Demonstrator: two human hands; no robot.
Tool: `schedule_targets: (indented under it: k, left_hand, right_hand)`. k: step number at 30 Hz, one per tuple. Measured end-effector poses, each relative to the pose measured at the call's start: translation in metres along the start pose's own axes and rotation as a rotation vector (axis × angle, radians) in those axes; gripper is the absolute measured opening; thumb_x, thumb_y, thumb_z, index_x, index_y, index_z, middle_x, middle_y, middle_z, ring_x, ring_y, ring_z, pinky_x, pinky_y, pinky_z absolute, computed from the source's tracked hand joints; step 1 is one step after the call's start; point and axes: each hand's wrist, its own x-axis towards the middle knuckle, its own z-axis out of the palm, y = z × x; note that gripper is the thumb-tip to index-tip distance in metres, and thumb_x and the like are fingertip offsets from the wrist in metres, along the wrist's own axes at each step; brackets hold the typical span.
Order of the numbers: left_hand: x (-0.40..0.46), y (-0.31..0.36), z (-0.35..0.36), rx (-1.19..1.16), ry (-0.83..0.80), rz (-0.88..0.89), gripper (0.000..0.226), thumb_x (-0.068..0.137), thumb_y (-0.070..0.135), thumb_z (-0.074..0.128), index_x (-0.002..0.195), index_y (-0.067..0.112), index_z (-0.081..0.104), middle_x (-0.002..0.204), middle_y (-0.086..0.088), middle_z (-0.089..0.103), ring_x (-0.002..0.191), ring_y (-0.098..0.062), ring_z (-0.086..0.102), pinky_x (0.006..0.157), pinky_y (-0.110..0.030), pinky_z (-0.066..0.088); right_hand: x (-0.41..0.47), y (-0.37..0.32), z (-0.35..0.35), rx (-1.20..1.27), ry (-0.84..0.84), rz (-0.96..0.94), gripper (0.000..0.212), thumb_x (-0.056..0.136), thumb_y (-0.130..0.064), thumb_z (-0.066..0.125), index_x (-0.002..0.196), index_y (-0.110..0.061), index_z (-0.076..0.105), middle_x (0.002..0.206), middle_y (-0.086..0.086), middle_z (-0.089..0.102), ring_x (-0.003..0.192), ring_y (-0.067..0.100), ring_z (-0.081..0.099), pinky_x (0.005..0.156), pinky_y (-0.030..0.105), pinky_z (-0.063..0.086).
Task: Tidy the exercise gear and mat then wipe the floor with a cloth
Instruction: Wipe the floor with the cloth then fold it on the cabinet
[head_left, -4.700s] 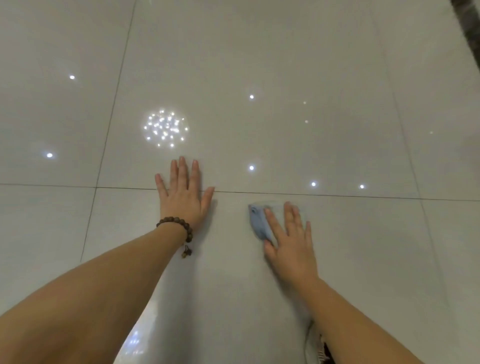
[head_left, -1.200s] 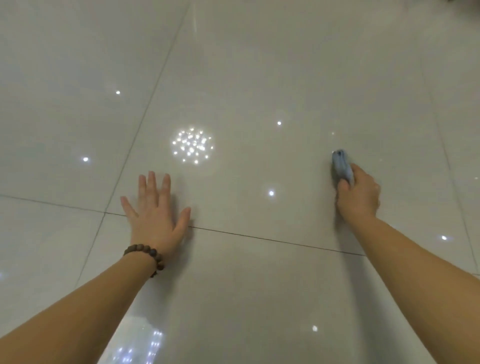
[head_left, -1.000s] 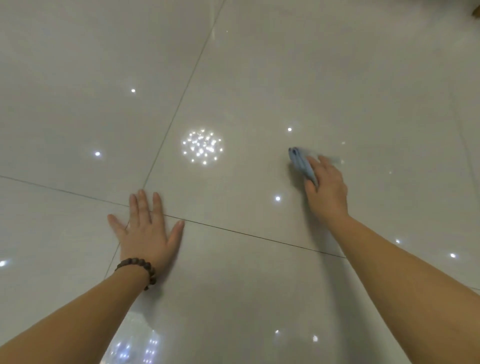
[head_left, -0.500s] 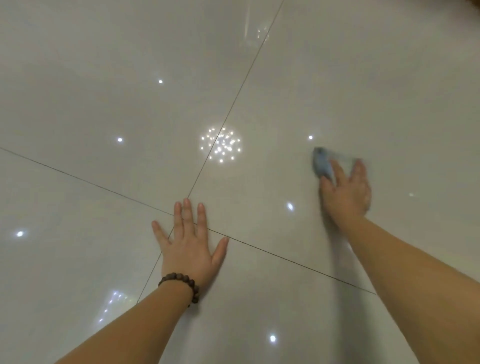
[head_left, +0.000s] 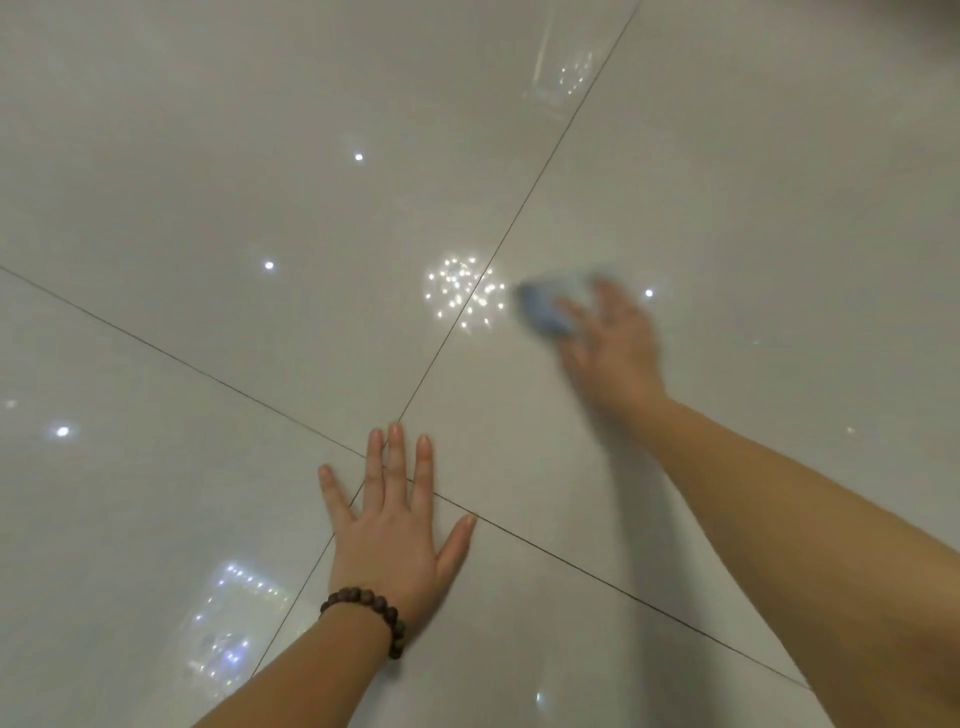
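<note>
A small pale blue cloth (head_left: 543, 309) lies on the glossy white tiled floor (head_left: 208, 208), mostly under my right hand (head_left: 608, 338). That hand presses it down with fairly straight fingers and is blurred by motion. My left hand (head_left: 395, 519) lies flat on the floor with fingers spread, right over the crossing of the tile joints. A dark bead bracelet (head_left: 366, 618) sits on the left wrist. No exercise gear or mat is in view.
Thin dark grout lines (head_left: 208, 376) cross the floor diagonally. Bright reflections of ceiling lights (head_left: 462, 293) dot the tiles, one cluster just left of the cloth. A dark edge shows at the top right corner (head_left: 924, 10).
My right hand has swept the cloth left toward the cluster of light reflections. The view has turned, so the tile joints look more diagonal. My left hand stays flat on the floor.
</note>
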Motion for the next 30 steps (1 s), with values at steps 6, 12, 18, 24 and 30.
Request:
schedule_targets:
  k: [6,12,18,24,30]
  left_hand:
    - [0.001,0.0,-0.001,0.02,0.004,0.002,0.079,0.092,0.063,0.019,0.152,0.011,0.017,0.158,-0.016,0.013,0.147,-0.03,0.008,0.109,-0.069,0.01]
    - [0.001,0.0,-0.002,0.019,-0.015,-0.004,0.08,0.091,0.062,0.023,0.15,0.009,0.022,0.157,-0.017,0.016,0.146,-0.031,0.013,0.107,-0.07,0.012]
    - [0.001,0.001,-0.002,0.023,-0.016,-0.013,0.08,0.092,0.064,0.015,0.152,0.012,0.013,0.159,-0.015,0.01,0.147,-0.029,0.008,0.109,-0.069,0.011]
    - [0.001,0.001,-0.004,0.035,-0.03,-0.018,0.082,0.09,0.066,0.007,0.152,0.012,0.008,0.159,-0.015,0.005,0.148,-0.028,-0.003,0.11,-0.068,0.002]
    - [-0.001,0.002,-0.006,0.047,-0.023,-0.036,0.083,0.088,0.068,-0.002,0.151,0.015,-0.008,0.159,-0.012,-0.009,0.146,-0.024,-0.016,0.111,-0.066,-0.004]
  right_hand:
    - [0.024,-0.083,0.012,0.114,0.01,0.355,0.047,0.092,-0.035,0.045,0.139,-0.038,0.04,0.158,0.008,0.015,0.144,0.026,0.01,0.115,0.044,0.002]
    - [-0.026,-0.08,0.023,0.043,-0.22,-0.65,0.047,0.083,-0.037,0.049,0.128,-0.03,0.058,0.143,0.008,0.046,0.132,0.027,0.042,0.11,0.04,0.022]
    - [-0.008,0.07,-0.041,0.051,0.087,0.595,0.053,0.091,-0.04,0.037,0.143,-0.03,0.038,0.157,0.006,0.02,0.145,0.024,0.014,0.118,0.044,0.009]
    - [-0.06,-0.134,0.032,0.142,-0.081,0.031,0.049,0.089,-0.028,0.05,0.137,-0.038,0.045,0.157,0.001,0.02,0.143,0.025,0.015,0.115,0.043,0.005]
    - [-0.069,-0.077,0.009,0.137,-0.151,-0.138,0.048,0.091,-0.031,0.045,0.138,-0.039,0.044,0.156,-0.005,0.023,0.144,0.014,0.015,0.116,0.039,0.005]
